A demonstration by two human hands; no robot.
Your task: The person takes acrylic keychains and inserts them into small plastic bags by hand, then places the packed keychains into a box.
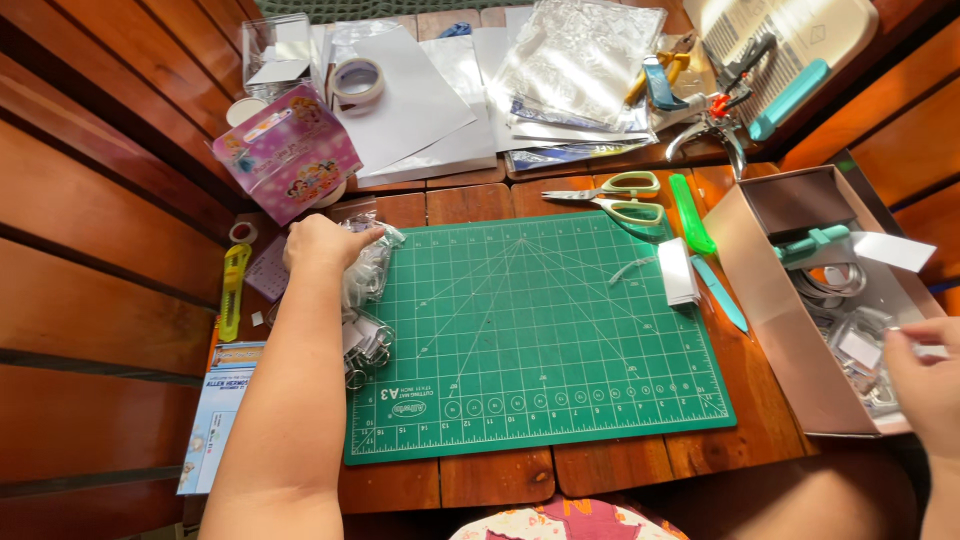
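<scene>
Hands apart across wooden slat counter [500, 478]. Left hand [322, 243] far-left of green cutting mat [530, 340], fingers curled onto crinkly clear plastic bags [368, 268]; more bagged metal rings [366, 345] lie just nearer, on the mat's left edge. Right hand [930, 375] at near-right, pinching a small white slip [925, 350] over the open cardboard box [775, 320]. Judgement: grip bags lightly, since slick film slides; keep slip flat. Scissors [615, 197] with pale green handles lie beyond the mat; yellow utility knife [233, 290] lies left.
</scene>
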